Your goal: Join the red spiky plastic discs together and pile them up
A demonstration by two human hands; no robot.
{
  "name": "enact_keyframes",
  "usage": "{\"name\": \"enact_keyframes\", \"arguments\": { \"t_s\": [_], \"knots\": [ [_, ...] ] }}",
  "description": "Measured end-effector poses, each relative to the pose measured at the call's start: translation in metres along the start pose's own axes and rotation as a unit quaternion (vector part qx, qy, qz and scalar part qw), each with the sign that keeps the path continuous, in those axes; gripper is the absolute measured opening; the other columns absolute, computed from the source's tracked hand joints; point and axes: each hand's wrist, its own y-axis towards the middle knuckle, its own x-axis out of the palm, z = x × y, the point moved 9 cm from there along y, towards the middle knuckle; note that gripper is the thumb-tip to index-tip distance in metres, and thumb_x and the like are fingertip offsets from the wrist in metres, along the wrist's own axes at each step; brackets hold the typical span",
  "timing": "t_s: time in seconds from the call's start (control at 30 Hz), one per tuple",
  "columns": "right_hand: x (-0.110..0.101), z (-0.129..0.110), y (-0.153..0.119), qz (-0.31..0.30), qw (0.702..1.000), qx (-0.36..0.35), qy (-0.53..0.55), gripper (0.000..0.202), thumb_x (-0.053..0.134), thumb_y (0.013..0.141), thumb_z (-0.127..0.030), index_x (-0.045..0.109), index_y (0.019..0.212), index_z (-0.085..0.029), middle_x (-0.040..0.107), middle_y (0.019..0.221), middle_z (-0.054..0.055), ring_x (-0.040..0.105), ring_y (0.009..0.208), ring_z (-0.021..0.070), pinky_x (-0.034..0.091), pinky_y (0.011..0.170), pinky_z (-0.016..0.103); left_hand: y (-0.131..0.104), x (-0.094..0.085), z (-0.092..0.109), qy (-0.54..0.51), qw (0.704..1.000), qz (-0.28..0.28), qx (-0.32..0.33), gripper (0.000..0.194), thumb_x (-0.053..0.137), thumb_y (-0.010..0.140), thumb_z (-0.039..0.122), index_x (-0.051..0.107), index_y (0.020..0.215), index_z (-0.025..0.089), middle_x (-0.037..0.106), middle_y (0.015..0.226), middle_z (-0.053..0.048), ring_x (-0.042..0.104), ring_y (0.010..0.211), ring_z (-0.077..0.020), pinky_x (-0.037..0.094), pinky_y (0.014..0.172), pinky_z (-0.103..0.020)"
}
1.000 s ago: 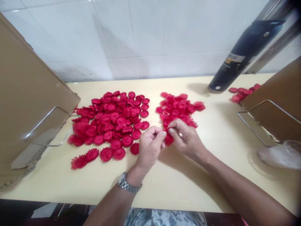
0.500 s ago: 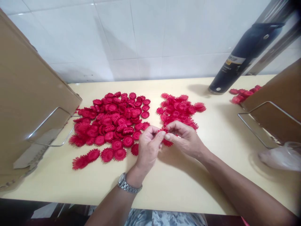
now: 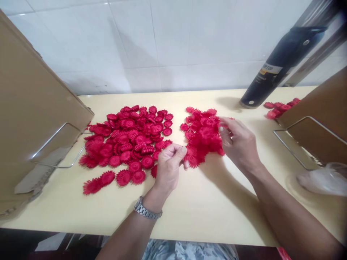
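wall: pale, glossy tiles point(image 3: 173, 39) rose behind everything, with a soft grey shadow on them.
table: the cream top point(image 3: 176, 216) spread beneath the heaps and ran back to the tiles.
left cardboard: a tall brown panel point(image 3: 35, 86) stood at the left side, leaning outward in the view.
right cardboard: a darker brown panel point(image 3: 320, 119) stood at the right edge, partly cut off.
left heap: many red, notched-edge discs point(image 3: 127, 135) lay piled there, with a few loose ones in front.
bottle: a dark blue flask point(image 3: 273, 68) with a pale label stood near the tiles, seeming to tilt.
right heap: a smaller mound of red discs point(image 3: 203, 126) lay between the left heap and the right hand.
right hand: it point(image 3: 242, 144) was at the right side of the smaller mound, apart from the other hand, thumb and fingers curved; whether a disc was between them could not be told.
left hand: it point(image 3: 169, 164) was in front of the two heaps, thumb and fingers pinched on a red disc.
bag: a clear plastic bundle point(image 3: 325, 178) lay by the right wire stand point(image 3: 291, 151).
watch: a silver metal band point(image 3: 148, 211) circled the left wrist.
held disc: the red piece point(image 3: 190, 156) showed at the left fingertips, just before the smaller mound.
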Motion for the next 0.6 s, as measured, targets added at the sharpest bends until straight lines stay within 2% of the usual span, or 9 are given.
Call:
{"name": "enact_keyframes", "arguments": {
  "t_s": [0.07,0.1,0.17,0.23,0.3,0.37,0.43,0.53,0.6],
  "knots": [
    [-0.002,-0.011,0.0,0.006,0.999,-0.044,0.0,0.023,0.048,0.085,-0.023,0.063,0.102,-0.018,0.062,0.104,0.013,0.06,0.091,0.0231,0.051,0.075,0.038,0.0,-0.001,-0.001,0.011,1.0,0.007,0.01,0.024,0.068,0.072,0.031,0.053,0.062,0.016,0.05,0.048,0.005,0.045,0.04,-0.0059,0.033,0.042,-0.019],
    [0.001,-0.019,-0.003,-0.013,0.998,-0.06,0.028,0.023,0.05,0.085,-0.024,0.063,0.103,-0.017,0.062,0.104,0.013,0.06,0.089,0.0218,0.051,0.074,0.036,0.0,-0.002,-0.001,0.018,1.0,0.012,0.017,0.023,0.067,0.072,0.031,0.053,0.062,0.016,0.049,0.048,0.005,0.045,0.041,-0.0058,0.033,0.042,-0.018],
    [0.019,-0.037,-0.013,-0.105,0.984,-0.076,0.124,0.022,0.053,0.085,-0.026,0.063,0.102,-0.017,0.064,0.095,0.01,0.06,0.076,0.0167,0.051,0.066,0.031,0.0,-0.002,-0.002,0.035,0.999,0.012,0.026,0.022,0.067,0.073,0.031,0.054,0.063,0.016,0.05,0.05,0.005,0.045,0.042,-0.006,0.035,0.042,-0.018],
    [0.04,-0.051,-0.026,-0.21,0.952,-0.065,0.214,0.017,0.053,0.086,-0.026,0.063,0.097,-0.017,0.065,0.08,0.004,0.058,0.064,0.0123,0.049,0.057,0.025,-0.001,0.001,-0.003,0.057,0.998,-0.004,0.026,0.023,0.066,0.074,0.033,0.056,0.063,0.015,0.051,0.051,0.004,0.046,0.043,-0.0064,0.036,0.042,-0.019],
    [0.048,-0.052,-0.03,-0.234,0.943,-0.051,0.233,0.014,0.05,0.086,-0.02,0.063,0.091,-0.017,0.065,0.073,0.002,0.058,0.059,0.011,0.047,0.054,0.023,-0.002,0.002,-0.002,0.078,0.997,-0.011,0.027,0.022,0.063,0.076,0.036,0.061,0.07,0.014,0.055,0.057,0.003,0.048,0.045,-0.0063,0.038,0.044,-0.019],
    [0.041,-0.043,-0.025,-0.178,0.969,-0.064,0.159,0.019,0.046,0.086,-0.014,0.063,0.091,-0.018,0.066,0.074,0.003,0.058,0.063,0.0127,0.046,0.057,0.024,-0.001,-0.004,0.006,0.087,0.995,0.011,0.044,0.024,0.061,0.078,0.038,0.064,0.081,0.014,0.06,0.068,0.001,0.05,0.047,-0.0059,0.04,0.046,-0.02],
    [0.033,-0.035,-0.019,-0.135,0.986,-0.097,0.019,0.024,0.044,0.085,-0.013,0.064,0.097,-0.018,0.066,0.085,0.007,0.059,0.077,0.018,0.046,0.066,0.03,-0.001,-0.012,0.015,0.082,0.994,0.043,0.066,0.024,0.06,0.078,0.037,0.064,0.087,0.015,0.062,0.076,-0.001,0.052,0.049,-0.0058,0.042,0.048,-0.021],
    [0.042,-0.029,-0.022,-0.186,0.958,-0.146,-0.161,0.034,0.054,0.083,-0.027,0.06,0.117,-0.023,0.057,0.12,0.015,0.049,0.111,0.0315,0.041,0.083,0.044,-0.001,-0.017,0.027,0.069,0.992,0.058,0.085,0.019,0.061,0.077,0.032,0.064,0.081,0.014,0.061,0.073,-0.001,0.052,0.05,-0.0061,0.043,0.05,-0.021],
    [0.056,-0.029,-0.031,-0.25,0.927,-0.189,-0.206,0.044,0.057,0.082,-0.036,0.054,0.125,-0.029,0.046,0.137,0.012,0.037,0.124,0.0348,0.034,0.092,0.051,-0.002,-0.019,0.038,0.059,0.991,0.065,0.099,0.016,0.061,0.076,0.029,0.064,0.078,0.014,0.061,0.07,-0.001,0.053,0.051,-0.0067,0.042,0.051,-0.021]
  ]
}}
